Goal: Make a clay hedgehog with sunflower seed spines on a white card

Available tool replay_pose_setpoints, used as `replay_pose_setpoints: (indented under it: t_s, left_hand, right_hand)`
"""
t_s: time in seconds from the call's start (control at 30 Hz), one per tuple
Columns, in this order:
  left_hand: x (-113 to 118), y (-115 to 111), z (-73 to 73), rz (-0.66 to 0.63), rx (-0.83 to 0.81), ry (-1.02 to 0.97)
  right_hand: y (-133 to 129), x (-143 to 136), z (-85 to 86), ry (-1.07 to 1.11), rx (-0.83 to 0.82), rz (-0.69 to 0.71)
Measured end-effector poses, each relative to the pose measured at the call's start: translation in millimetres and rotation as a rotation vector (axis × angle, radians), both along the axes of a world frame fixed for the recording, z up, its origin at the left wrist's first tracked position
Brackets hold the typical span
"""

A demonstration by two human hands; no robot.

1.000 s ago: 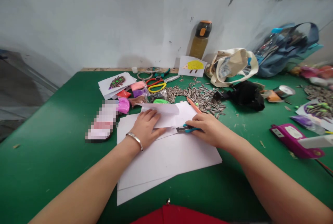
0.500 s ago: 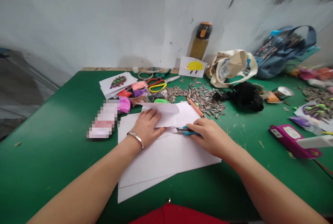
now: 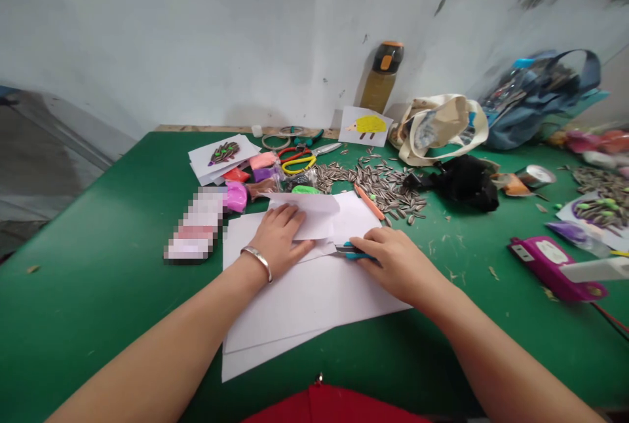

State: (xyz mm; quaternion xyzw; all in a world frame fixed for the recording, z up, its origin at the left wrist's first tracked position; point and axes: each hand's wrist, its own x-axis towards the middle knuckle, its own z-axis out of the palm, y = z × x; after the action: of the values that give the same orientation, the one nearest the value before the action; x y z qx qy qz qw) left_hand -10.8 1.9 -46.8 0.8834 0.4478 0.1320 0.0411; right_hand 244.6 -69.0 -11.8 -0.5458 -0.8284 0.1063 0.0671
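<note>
My left hand [image 3: 278, 237], with a silver bangle at the wrist, lies flat on a folded white sheet [image 3: 317, 217] and presses it down. Its fingers are spread. Part of this sheet stands up beyond the fingers. In my right hand [image 3: 396, 258] is a blue and black utility knife [image 3: 354, 251], its handle partly hidden by the fingers. The blade end points left and lies at the right end of the fold, close to my left thumb. Beneath both hands are larger white sheets [image 3: 314, 305], overlapping on the green table [image 3: 122, 318].
Sunflower seeds [image 3: 388, 184] and an orange pen-like stick [image 3: 368, 202] lie behind the paper. Beyond it are clay packets [image 3: 236, 196], yellow-handled scissors [image 3: 299, 164], a hedgehog drawing [image 3: 365, 126] and a bottle [image 3: 382, 79]. A blurred-out phone-shaped object [image 3: 195, 225] lies left; a magenta device [image 3: 555, 266] sits right.
My right hand has shifted very slightly with the knife at the fold. My left hand stays in place on the sheet. The view has moved a little.
</note>
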Motion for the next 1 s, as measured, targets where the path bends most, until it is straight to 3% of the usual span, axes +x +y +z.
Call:
replay_pose_setpoints:
  t_s: [1.0]
  left_hand:
    - [0.0,-0.4,0.9,0.004,-0.046,-0.008]
  right_hand:
    - [-22.3,-22.8,-2.8,0.035,0.001,-0.047]
